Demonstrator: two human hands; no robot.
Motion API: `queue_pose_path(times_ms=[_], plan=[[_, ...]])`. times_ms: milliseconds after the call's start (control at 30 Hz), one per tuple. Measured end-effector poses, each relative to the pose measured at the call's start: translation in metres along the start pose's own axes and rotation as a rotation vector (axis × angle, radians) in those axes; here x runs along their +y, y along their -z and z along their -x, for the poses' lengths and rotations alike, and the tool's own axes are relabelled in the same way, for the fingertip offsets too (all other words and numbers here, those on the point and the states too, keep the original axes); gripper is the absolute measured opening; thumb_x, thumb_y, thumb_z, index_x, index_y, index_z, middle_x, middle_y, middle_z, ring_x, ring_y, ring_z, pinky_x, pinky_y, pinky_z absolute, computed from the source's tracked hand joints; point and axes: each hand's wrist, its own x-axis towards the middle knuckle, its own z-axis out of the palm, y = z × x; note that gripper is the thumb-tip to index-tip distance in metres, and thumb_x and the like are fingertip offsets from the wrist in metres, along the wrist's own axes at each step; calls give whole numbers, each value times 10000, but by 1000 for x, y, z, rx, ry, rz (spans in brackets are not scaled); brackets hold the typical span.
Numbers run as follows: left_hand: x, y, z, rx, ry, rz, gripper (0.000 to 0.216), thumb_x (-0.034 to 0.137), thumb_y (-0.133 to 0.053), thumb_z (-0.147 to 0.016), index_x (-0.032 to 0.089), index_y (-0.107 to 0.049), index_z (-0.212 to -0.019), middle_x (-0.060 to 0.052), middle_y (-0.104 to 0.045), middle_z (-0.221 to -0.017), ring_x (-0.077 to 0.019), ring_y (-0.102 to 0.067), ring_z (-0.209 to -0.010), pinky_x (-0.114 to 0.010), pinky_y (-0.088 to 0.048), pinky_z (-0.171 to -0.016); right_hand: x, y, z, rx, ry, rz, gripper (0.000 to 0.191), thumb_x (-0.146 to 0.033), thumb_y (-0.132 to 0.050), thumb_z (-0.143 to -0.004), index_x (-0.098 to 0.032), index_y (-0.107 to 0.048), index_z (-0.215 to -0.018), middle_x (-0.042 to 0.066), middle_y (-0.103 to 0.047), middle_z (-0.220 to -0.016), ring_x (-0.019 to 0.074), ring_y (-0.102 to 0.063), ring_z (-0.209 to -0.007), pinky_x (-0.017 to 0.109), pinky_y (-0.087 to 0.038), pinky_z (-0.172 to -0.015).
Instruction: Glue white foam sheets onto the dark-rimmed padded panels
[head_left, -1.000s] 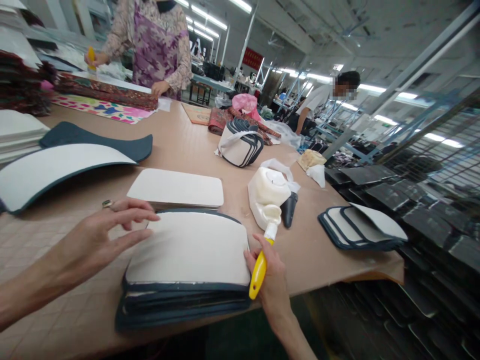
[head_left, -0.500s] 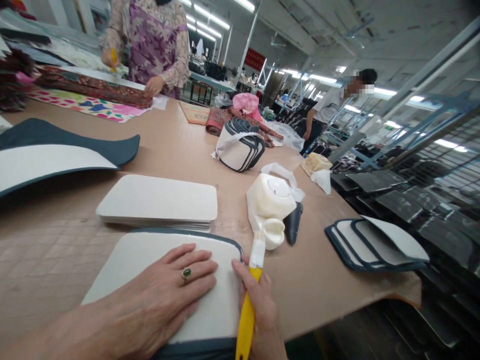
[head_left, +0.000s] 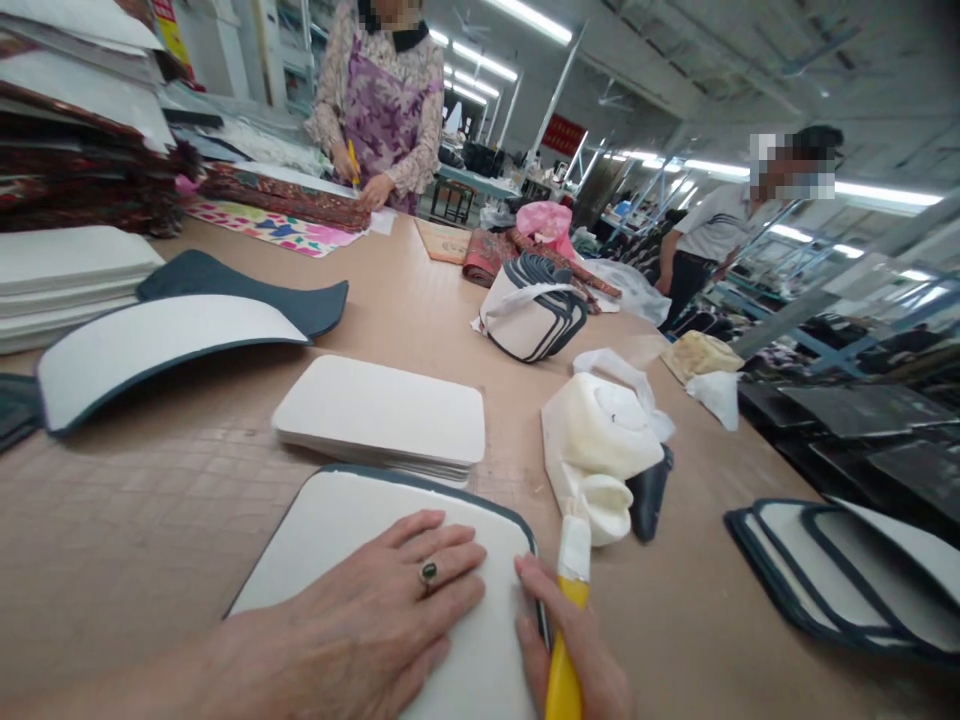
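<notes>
My left hand (head_left: 382,610), with a green-stoned ring, lies flat with fingers stretched on a white rounded panel (head_left: 367,515) bordered in dark blue. At the panel's right edge is my right hand (head_left: 596,665), holding a yellow-handled brush (head_left: 564,675). Its thumb and fingertips also touch that edge. The brush head is coated white and points away from me, close to the mouth of a cut white plastic jug (head_left: 622,430). Just beyond the panel lies a stack of plain white boards (head_left: 382,405). The lower part of the panel is out of view.
Curved blue-edged pieces (head_left: 180,335) and a board stack (head_left: 82,265) stand left. Bundled blue-edged pieces (head_left: 525,320) lie farther back, with others (head_left: 847,570) at right. A co-worker (head_left: 382,120) works across the table; another person (head_left: 720,220) stands back right.
The view has turned left, so the table's contents sit farther right in the picture. My hands keep nearly the same places on the panel, the brush still in my right hand.
</notes>
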Motion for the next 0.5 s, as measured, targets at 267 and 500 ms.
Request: queue_pose_path(times_ms=[267, 500], plan=[[-21, 5, -28, 98, 294, 1, 528, 414, -543, -823, 129, -472, -1262, -158, -463, -1329, -322, -368, -1247, -495, -249, -1040, -23, 10, 2, -18, -485, -154, 402, -454, -500, -843, -225, -545, -1170, 61, -614, -1167, 236, -570, -1091, 340, -485, -897], [-37, 10, -50, 75, 322, 166, 433, 345, -663, -695, 160, -557, -1072, -101, -575, -1095, -283, -510, -1025, -398, -386, -888, -38, 11, 8, 52, -639, -319, 427, -486, -532, -803, -250, -555, -1158, 70, -597, -1184, 272, -540, -1116, 415, -444, -934]])
